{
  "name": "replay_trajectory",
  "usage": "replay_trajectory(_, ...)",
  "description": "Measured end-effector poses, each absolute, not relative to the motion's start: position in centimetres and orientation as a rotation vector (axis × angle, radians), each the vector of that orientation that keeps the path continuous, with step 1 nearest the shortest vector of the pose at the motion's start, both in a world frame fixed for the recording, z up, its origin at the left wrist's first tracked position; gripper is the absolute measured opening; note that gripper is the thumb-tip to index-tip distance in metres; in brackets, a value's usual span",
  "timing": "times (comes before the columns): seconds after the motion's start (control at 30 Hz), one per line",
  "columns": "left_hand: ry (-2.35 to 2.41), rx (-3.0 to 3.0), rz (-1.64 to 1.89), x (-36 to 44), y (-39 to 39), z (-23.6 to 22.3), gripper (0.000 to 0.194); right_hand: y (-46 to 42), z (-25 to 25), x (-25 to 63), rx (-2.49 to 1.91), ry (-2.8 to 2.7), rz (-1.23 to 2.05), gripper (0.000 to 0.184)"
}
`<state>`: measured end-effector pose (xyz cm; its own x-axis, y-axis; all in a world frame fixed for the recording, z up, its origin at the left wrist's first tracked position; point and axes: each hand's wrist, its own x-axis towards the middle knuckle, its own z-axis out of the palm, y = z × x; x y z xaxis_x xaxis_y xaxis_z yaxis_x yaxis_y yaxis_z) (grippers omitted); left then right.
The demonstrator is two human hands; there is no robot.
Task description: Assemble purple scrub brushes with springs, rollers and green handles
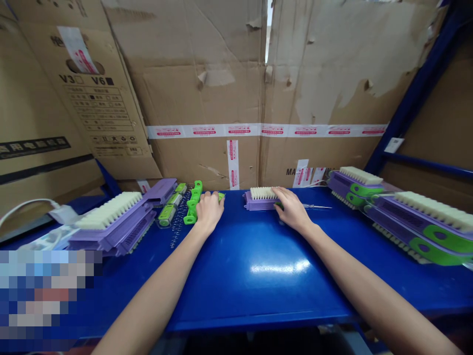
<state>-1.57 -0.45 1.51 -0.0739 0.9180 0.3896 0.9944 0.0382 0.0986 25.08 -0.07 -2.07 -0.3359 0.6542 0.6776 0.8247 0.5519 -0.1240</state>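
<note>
My left hand (210, 212) is at the back of the blue table, fingers curled down over a small green plastic piece (221, 195) that shows beside the fingertips. Just left of it stands a row of green plastic pieces (192, 203). My right hand (291, 209) grips the right end of a purple brush head (260, 201) with cream bristles facing up; the fingers hide that end. Something dark green shows by the thumb, too covered to name. A thin metal shaft (317, 206) lies to the right of this hand.
At left are stacked purple brush heads (111, 224), thin springs (179, 224) and green-labelled small packs (170, 207). Purple brush heads with green ends (417, 222) are stacked at right. Cardboard (207, 98) walls the back; a blue post (414, 93) rises at right.
</note>
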Motion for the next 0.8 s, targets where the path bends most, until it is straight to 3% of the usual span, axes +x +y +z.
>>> replay_trajectory(0.53,-1.892,-2.066,-0.24,-1.9,-0.1,1.5,0.028,-1.3,-1.5,24.3,-1.142,-2.136,-0.357,0.049)
replay_trajectory(0.8,-1.989,-2.072,-0.465,-2.1,0.3,1.7,0.024,-1.3,-1.6,24.1,-1.011,-2.144,-0.493,0.045)
